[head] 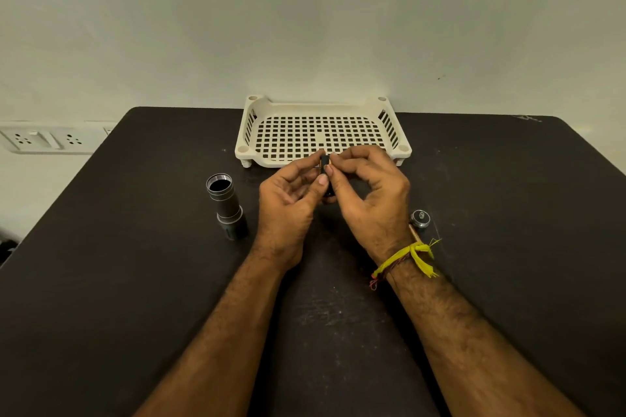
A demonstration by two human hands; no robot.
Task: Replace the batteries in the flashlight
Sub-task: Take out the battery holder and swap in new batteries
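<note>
Black plastic w/ a strip of copper-orange: that's the small battery part [326,168] I've got pinched between both hands, held above the table [135,264] just in front of the tray [321,105]. Can't tell if it's a single cell or a holder cartridge, too much of it is covered by fingers. Left hand [288,203] grips it from the left w/ thumb and curled fingers; right hand [369,193] pinches its upper end w/ fingertips, other fingers curled loosely.

Flashlight body [227,206] stands upright on its head at left, well apart from my hands, open threaded end up, bore looks dark. Tail cap [420,219] sits on the table near my right wrist, spring side up.

Handling, my guess: the part is light, rigid, smooth-skinned, so prob slippery in a fingertip pinch; better to hold it by the sides mid-length, leaving the ends free to check polarity. Flashlight body looks like metal, heavier, knurled — grip around the barrel w/ left hand when loading, as it could tip standing like that. Cap is small, could roll.
</note>
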